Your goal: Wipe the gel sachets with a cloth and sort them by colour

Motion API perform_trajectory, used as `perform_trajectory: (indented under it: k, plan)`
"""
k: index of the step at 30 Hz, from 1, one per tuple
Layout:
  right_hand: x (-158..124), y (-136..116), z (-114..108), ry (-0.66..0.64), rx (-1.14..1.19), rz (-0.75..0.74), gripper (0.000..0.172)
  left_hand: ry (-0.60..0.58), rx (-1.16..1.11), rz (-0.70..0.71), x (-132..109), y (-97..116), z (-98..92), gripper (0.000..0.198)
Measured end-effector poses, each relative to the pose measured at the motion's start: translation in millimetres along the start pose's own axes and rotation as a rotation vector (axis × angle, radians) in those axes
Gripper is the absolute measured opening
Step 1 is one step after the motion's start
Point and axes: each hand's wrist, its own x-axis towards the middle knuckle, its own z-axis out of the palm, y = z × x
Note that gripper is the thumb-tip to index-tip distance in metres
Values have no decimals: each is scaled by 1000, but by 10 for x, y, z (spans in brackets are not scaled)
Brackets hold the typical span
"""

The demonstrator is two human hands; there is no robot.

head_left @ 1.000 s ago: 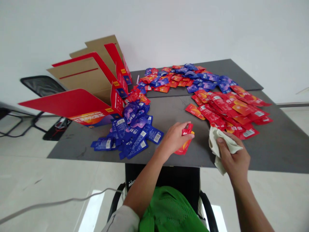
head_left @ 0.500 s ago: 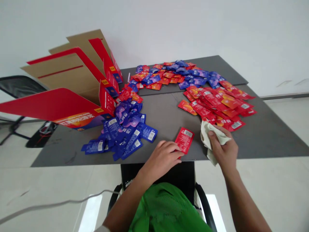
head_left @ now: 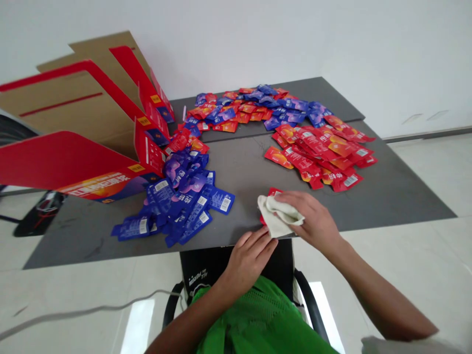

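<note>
My right hand (head_left: 313, 222) grips a cream cloth (head_left: 276, 216) and presses it down on a red sachet (head_left: 272, 192) lying near the front edge of the grey table (head_left: 387, 191); only the sachet's top corner shows. My left hand (head_left: 250, 255) rests at the table's front edge just below the cloth, fingers stretched out and touching the sachet's lower edge or the cloth. A heap of blue sachets (head_left: 180, 196) lies to the left and a heap of red sachets (head_left: 320, 152) to the right.
An open red and brown cardboard box (head_left: 81, 142) lies on its side at the left, spilling sachets. Mixed red and blue sachets (head_left: 250, 105) spread across the far side. A black chair (head_left: 195, 275) and green cloth (head_left: 258, 319) are below me. A cable (head_left: 73, 312) crosses the floor.
My right hand carried the cloth leftward onto the red sachet, which my left hand had laid flat on the table. My left hand drew back toward the table edge. The view shifted right.
</note>
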Motion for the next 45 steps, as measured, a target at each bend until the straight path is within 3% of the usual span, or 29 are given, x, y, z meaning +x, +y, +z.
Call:
perform_trajectory:
  k: [2, 4, 8, 12, 14, 17, 20, 22, 26, 31, 35, 40, 42, 45]
  plan:
    - [-16, 7, 111, -163, -8, -92, 50, 2, -12, -16, -20, -2, 20, 30]
    - [1, 91, 204, -235, -27, -115, 52, -2, -24, -29, -27, -9, 29, 32]
    - [221, 449, 261, -215, -98, -61, 49, -37, -56, -52, -11, -30, 25, 33]
    - [518, 740, 131, -133, -205, 30, 41, -70, -72, -84, 21, -31, 4, 32]
    - [556, 707, 37, -33, -221, 60, 42, -62, -87, -98, 33, -21, -7, 32]
    - [404, 423, -34, 37, -157, 15, 48, -23, -115, -107, 43, -1, -11, 31]
    - [136, 93, 42, -152, -86, -147, 47, 8, -128, -120, 50, 12, -2, 26]
    - [23, 6, 144, -253, -47, -191, 46, 16, -137, -124, 54, 15, 4, 24]
    - [153, 267, 276, -256, -63, -115, 49, 4, -160, -125, 54, 15, -3, 28]
    - [587, 687, 134, -154, -199, 6, 41, -34, -149, -147, 40, 16, -2, 32]
    - [482, 458, -6, 5, -189, 7, 47, -27, -159, -156, 34, 20, 31, 32]
    - [18, 6, 108, -207, -74, -195, 49, 3, -163, -170, 46, 27, 56, 26]
    - [-11, 56, 188, -238, -65, -176, 49, -4, -160, -169, 47, 28, 52, 25]
    - [175, 377, 239, -195, -117, -70, 50, -27, -154, -155, 43, 26, 39, 30]
